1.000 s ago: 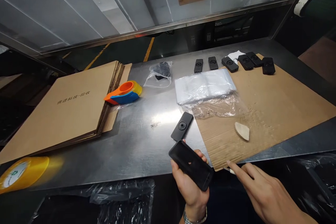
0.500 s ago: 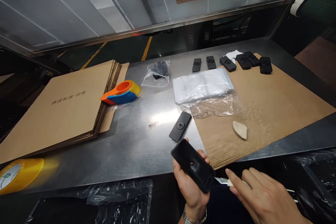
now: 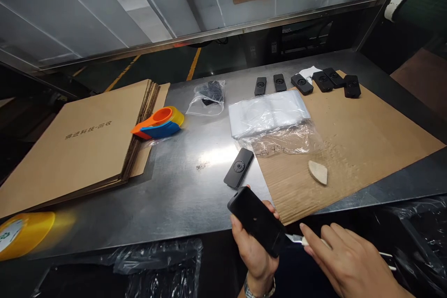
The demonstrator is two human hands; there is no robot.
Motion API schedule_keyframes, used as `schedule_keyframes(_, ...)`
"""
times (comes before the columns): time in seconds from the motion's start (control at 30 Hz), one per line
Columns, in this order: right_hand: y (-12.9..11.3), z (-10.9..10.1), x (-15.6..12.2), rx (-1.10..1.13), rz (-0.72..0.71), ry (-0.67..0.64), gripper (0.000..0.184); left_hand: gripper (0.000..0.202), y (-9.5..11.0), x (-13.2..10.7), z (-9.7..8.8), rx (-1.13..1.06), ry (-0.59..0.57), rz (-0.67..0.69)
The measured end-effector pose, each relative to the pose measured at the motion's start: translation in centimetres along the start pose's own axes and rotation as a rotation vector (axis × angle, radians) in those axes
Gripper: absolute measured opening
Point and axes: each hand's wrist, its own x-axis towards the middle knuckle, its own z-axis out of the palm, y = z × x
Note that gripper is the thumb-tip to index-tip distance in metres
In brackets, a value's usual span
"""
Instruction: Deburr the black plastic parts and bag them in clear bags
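My left hand (image 3: pixel 253 253) is closed around a black plastic housing (image 3: pixel 256 219), a long hollow shell tilted with its dark inside facing me. In my right hand (image 3: pixel 349 256) I grip a knife (image 3: pixel 296 239) with a pale handle. Its blade tip is at the lower right edge of the housing; whether it touches cannot be made out. Just beyond my left hand, a similar black piece (image 3: pixel 239 167) with a round dial-like feature lies on the metal table (image 3: pixel 174 195).
Several black pieces (image 3: pixel 279 82) stand along the back. Clear plastic bags (image 3: pixel 268 114) and a tan wedge-shaped piece (image 3: pixel 317 172) lie on or by a cardboard sheet (image 3: pixel 363 149). Leftward are a tape dispenser (image 3: pixel 159 123), stacked cardboard (image 3: pixel 87 135) and a yellow tape roll (image 3: pixel 31 233).
The housing has turned slightly in my left hand, so its inside looks darker and its top end shows more. The knife stays at the same edge.
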Motion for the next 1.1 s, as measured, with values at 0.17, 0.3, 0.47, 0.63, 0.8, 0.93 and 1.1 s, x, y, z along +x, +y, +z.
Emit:
schedule_keyframes(0.17,0.4,0.1,0.0,0.055,-0.001,0.001,0.034,0.049,0.1,0.3,-0.2,0.006,0.003,-0.064)
schedule_keyframes(0.3,0.8,0.0,0.0,0.169,0.014,-0.039,0.032,0.052,0.3,0.5,-0.1,0.027,0.007,-0.139)
schedule_keyframes(0.47,0.8,0.0,0.1,0.173,0.036,-0.11,0.035,0.056,0.3,0.4,0.1,0.06,0.01,-0.172)
schedule_keyframes(0.63,0.6,0.6,-0.3,0.098,0.031,-0.138,0.032,0.057,0.2,0.4,0.1,0.07,-0.001,-0.176)
schedule_keyframes(0.8,0.6,1.3,-0.8,0.104,0.088,-0.281,0.032,0.055,-0.4,0.1,-0.3,0.109,-0.014,-0.091)
schedule_keyframes(0.93,0.9,1.4,-0.5,0.353,0.292,-0.515,0.036,0.052,-1.1,0.0,-1.0,0.189,-0.103,0.067)
schedule_keyframes(1.1,0.9,1.9,-0.4,1.25,0.612,-0.96,0.046,0.06,-1.2,0.2,-1.1,0.196,-0.205,0.15)
